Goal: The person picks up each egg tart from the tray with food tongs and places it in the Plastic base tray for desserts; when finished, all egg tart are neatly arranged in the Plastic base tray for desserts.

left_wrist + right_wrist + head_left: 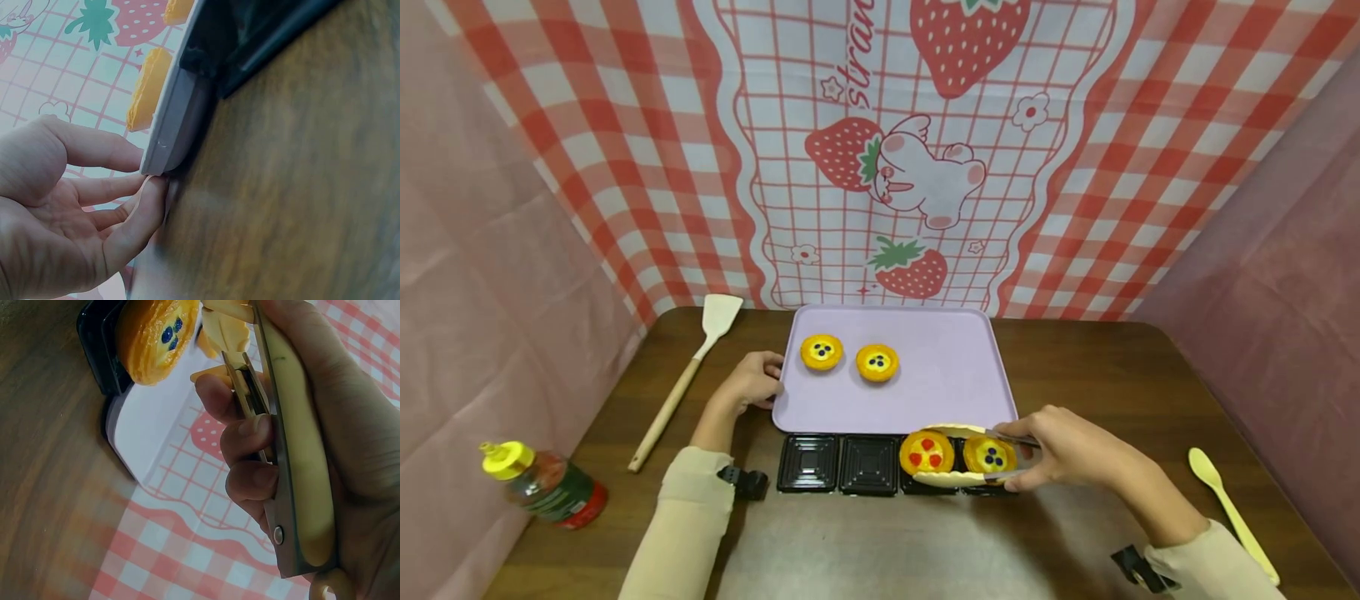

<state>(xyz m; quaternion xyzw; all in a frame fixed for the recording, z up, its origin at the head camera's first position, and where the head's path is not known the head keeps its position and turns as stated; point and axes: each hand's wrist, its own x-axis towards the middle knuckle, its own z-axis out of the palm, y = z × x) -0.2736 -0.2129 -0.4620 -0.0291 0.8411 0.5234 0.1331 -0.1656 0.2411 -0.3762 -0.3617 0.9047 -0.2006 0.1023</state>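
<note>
Head view: I record the right hand (1063, 447) holding tongs (951, 480), their ends flanking the red-topped tart (927, 455) at the black containers (868, 467); contact I cannot tell. Left wrist: I find the left hand (72, 222) gripping the lilac tray (176, 128) by its edge. Right wrist: I note fingers wrapped around the tongs.

Lilac tray (951, 371), bottle label (562, 497) apparently green
</note>
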